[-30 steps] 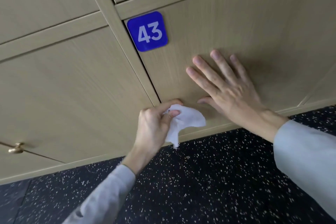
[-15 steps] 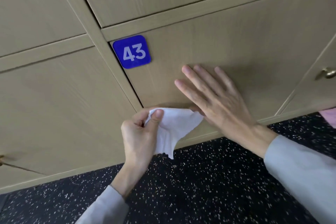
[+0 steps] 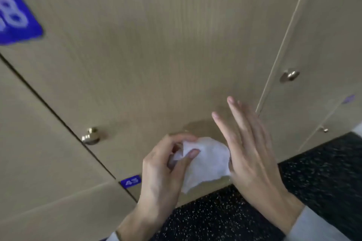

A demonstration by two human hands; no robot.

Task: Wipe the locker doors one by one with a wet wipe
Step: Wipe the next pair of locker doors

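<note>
R hand (image 3: 252,154) off door 43 (image 3: 205,191)

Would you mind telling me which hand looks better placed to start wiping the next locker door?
Left: the left hand already pinches the wet wipe, while the right hand is flat and holds nothing.

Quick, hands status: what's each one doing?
Left hand: pinching the wet wipe.
Right hand: open, fingers straight, holding nothing.
</note>
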